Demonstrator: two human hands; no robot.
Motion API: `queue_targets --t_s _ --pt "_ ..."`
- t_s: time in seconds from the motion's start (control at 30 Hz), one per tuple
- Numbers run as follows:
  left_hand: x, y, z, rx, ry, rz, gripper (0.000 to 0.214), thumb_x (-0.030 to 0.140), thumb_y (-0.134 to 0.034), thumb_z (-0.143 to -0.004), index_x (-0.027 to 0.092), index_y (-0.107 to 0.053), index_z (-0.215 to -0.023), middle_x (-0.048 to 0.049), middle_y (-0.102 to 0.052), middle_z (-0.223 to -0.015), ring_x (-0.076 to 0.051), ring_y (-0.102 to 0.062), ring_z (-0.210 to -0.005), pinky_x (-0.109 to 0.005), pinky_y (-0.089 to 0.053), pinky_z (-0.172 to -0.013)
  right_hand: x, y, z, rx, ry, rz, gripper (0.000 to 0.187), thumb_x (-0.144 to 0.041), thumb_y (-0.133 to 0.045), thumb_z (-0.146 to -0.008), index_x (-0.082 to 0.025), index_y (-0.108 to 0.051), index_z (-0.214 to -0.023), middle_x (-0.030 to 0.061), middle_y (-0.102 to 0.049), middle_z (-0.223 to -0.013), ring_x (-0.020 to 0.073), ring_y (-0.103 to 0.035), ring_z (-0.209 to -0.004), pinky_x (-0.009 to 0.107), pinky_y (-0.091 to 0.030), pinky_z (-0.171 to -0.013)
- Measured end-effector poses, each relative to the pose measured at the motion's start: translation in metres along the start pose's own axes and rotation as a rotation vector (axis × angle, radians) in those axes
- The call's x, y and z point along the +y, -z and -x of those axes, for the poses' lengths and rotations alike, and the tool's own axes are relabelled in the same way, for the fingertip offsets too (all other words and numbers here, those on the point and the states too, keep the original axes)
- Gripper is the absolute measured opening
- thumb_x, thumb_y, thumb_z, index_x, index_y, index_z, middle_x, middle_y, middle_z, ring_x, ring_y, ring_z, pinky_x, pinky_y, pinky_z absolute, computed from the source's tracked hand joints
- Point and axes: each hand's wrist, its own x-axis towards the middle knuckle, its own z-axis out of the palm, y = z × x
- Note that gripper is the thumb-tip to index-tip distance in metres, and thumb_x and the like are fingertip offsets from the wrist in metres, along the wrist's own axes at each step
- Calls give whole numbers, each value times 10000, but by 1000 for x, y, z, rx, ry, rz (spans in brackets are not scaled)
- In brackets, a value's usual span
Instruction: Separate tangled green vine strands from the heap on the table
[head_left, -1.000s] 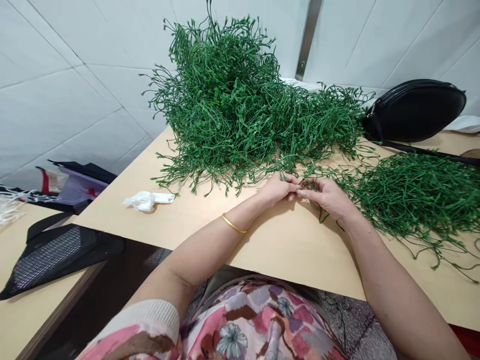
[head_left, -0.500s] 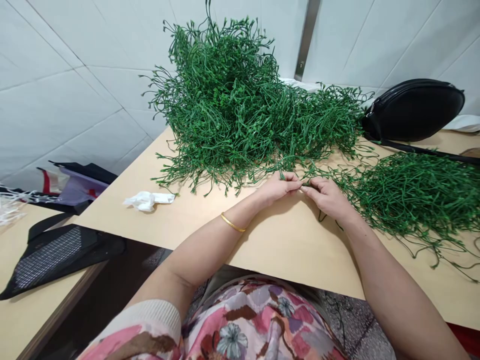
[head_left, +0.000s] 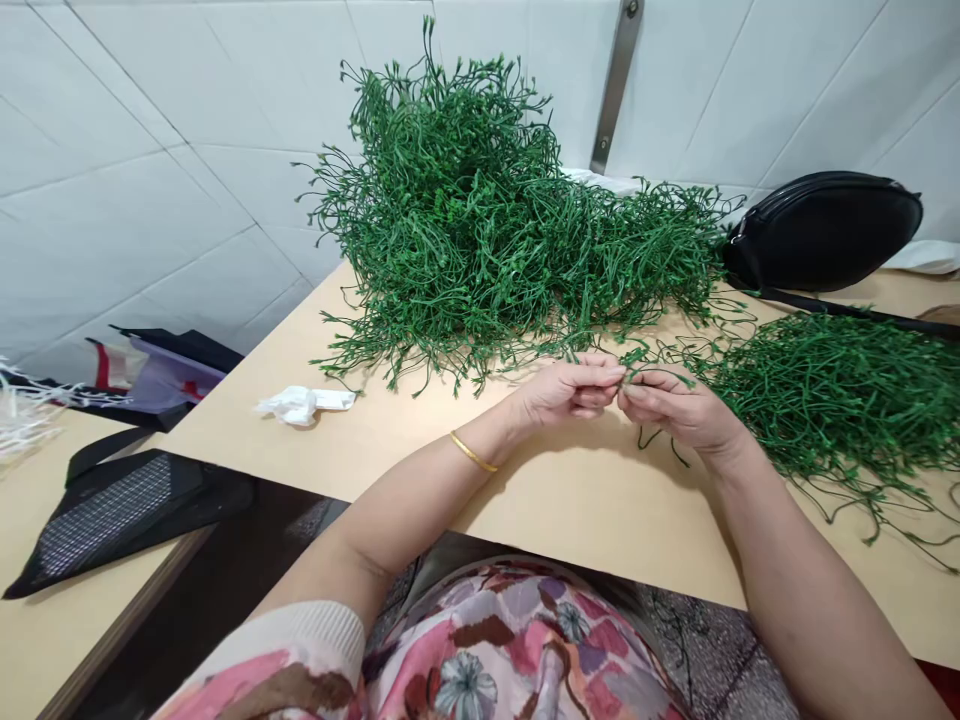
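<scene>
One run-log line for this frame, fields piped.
left hand: pinching green sprig | right hand: pinching same sprig | nearby: green sprig heap, second sprig heap, black zip pouch | surface: tan table

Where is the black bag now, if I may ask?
In the head view, the black bag lies at the table's right end, by the tiled wall, behind the smaller green stem heap.

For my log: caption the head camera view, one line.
Head view: left hand and right hand pinch a green vine strand over a tan tabletop, beside a heaped green vine pile.
</scene>
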Motion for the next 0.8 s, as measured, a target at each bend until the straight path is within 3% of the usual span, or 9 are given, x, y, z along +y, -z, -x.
queue_targets --t_s 0.17,0.3,0.37,0.43,0.53,0.6,0.7,0.73,0.8 --pt "-3 -7 3 -92 5 182 304 250 -640 -688 160 -374 -573 77 -228 -459 -16 -174 -368 -153 -167 -355 -4 -7 7 -52 8 -241 357 -529 -698 -622 -192 -580 -592 -70 -273 -428 53 -209 -402 243 -220 -442" --pt "-3 0 -2 -7 -68 243 277 281 -571 -772 148 -416 -585 71 -241 -456 -21 -207 -369 -153 -238 -374 -18 -11 7 58 116 -243 349 -550 -656 -658 -219 -549 -629 -93 -183 -422 56 -172 -378 240 -221 -425" --pt "-4 7 -7 60 -98 209 223 272 -549 -797 149 -459 -633 74 -283 -441 -25 -217 -363 -158 -282 -392 -25 -7 8 208 129 -66 332 -551 -592 -722 -220 -563 -699 -82 -211 -441 68 -194 -394 248 -227 -435" --pt "-6 15 -11 103 -120 129 148 259 -538 -805 152 -506 -708 76 -337 -436 -31 -229 -354 -174 -324 -408 -32 2 11 440 114 284 293 -503 -546 -774 -213 -581 -743 -53 -291 -465 91 -273 -431 275 -261 -472" --pt "-10 23 -15 139 -164 3 121 271 -550 -799 150 -555 -794 79 -377 -436 -38 -265 -356 -193 -362 -439 -37 24 24 815 -53 971 211 -404 -533 -791 -208 -602 -819 23 -434 -547 181 -443 -565 355 -312 -567" --pt "-13 25 -17 169 -200 -47 139 276 -586 -776 138 -573 -792 64 -421 -462 -39 -339 -395 -184 -358 -466 -39 39 34 935 -195 1299 240 -403 -558 -773 -192 -599 -880 103 -521 -672 300 -521 -743 437 -334 -628" --pt "-16 23 -19 207 -230 -77 175 283 -616 -753 118 -600 -809 22 -516 -549 -46 -452 -491 -170 -331 -490 -39 48 48 1004 -212 1458 294 -408 -570 -766 -165 -600 -928 219 -550 -978 470 -444 -1041 579 -328 -733" --pt "-16 21 -19 217 -230 -81 189 288 -613 -755 116 -607 -834 13 -537 -576 -50 -471 -511 -172 -330 -497 -39 47 50 1013 -160 1443 285 -397 -543 -785 -165 -607 -937 222 -546 -1036 479 -422 -1084 602 -324 -765" --pt "-16 15 -18 248 -228 -101 213 289 -593 -767 122 -608 -899 9 -552 -600 -55 -479 -517 -181 -341 -512 -42 35 49 962 25 1324 258 -360 -473 -829 -179 -627 -929 179 -589 -1029 406 -487 -1060 562 -364 -814"
